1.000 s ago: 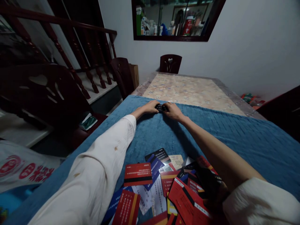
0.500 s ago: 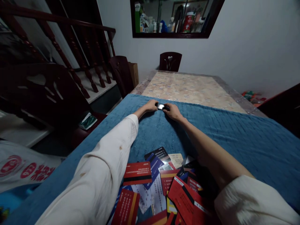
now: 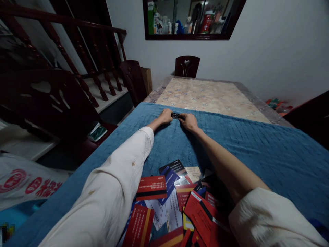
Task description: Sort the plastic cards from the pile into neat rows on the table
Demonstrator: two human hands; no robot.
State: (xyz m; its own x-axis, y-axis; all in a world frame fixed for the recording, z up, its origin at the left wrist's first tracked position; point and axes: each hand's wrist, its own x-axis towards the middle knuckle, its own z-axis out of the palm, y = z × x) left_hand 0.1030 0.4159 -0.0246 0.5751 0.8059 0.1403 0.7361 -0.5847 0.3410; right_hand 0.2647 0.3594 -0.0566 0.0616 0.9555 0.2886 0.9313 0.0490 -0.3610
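Near the far edge of the blue cloth (image 3: 231, 147), both my hands grip a small black card (image 3: 175, 116) with pale print on it. My left hand (image 3: 165, 117) is closed on its left end. On the right end, my right hand (image 3: 189, 121) pinches it between thumb and fingers. Whether the card touches the cloth I cannot tell. Closer to me, between my forearms, lies a loose pile of cards, with a red card (image 3: 151, 187), a blue card (image 3: 169, 183) and a black card (image 3: 174, 168) among them. My right sleeve and its shadow hide part of the pile.
Beyond the cloth the table (image 3: 205, 96) shows a patterned beige cover. Dark wooden chairs (image 3: 187, 66) stand at the far end and to the left. A tissue pack (image 3: 97, 132) rests on the left chair's seat, and a white plastic bag (image 3: 28, 178) is at lower left.
The card between my hands has tilted: its bright white glare is gone and its dark, printed face shows. Both hands stay almost in place.
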